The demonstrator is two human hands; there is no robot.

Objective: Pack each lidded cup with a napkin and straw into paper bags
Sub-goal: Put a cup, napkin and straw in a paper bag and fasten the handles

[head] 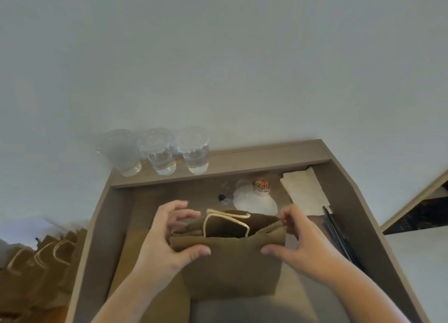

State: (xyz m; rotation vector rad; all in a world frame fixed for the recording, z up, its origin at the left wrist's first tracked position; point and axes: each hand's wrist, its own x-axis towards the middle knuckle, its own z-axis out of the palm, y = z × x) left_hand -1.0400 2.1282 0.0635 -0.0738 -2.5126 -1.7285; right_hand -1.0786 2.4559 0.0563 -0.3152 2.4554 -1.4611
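Paper bag (232, 262) sits centre of the desk (121, 225), close in front, mouth half spread. Left hand (167, 238) and right hand (298, 238) each pinch its top rim, on opposite sides. Risk: I release one side and the mouth folds shut; over-pulling tears the paper. Lidded cups (160, 153) on the back ledge (266, 158) hold water, so a tilted drop-in could leak.

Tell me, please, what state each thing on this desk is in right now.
paper bag: upright, mouth open, held at both sides.
left hand: grips the bag's left edge.
right hand: pinches the bag's right edge.
lidded cups: three, upright on the ledge, lids on, part-filled with clear liquid.
napkins: stacked flat, untouched.
straws: lying flat by the right wall.
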